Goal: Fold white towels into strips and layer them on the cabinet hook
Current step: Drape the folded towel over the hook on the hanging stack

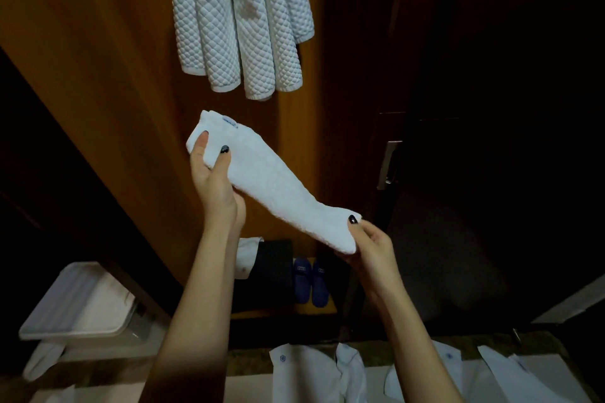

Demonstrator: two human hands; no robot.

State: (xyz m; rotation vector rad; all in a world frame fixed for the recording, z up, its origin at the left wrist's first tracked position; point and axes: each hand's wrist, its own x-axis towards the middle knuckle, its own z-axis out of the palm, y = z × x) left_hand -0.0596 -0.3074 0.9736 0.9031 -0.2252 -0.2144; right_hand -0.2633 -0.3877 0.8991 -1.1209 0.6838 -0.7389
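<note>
A white towel (pixel 271 180), folded into a long strip, stretches between my two hands in front of a wooden cabinet panel (pixel 108 52). My left hand (pixel 214 180) grips its upper left end, thumb on top. My right hand (pixel 366 239) pinches the lower right end, thumb over the edge. Above, several folded quilted white towels (pixel 242 16) hang side by side down the panel. The hook that holds them is out of frame.
A white tray-like box (pixel 78 304) stands at lower left. Blue slippers (pixel 311 281) and a dark item (pixel 273 262) sit low in the cabinet. White garments (pixel 327 370) lie on a surface at the bottom. A dark door with a metal latch (pixel 389 163) is at right.
</note>
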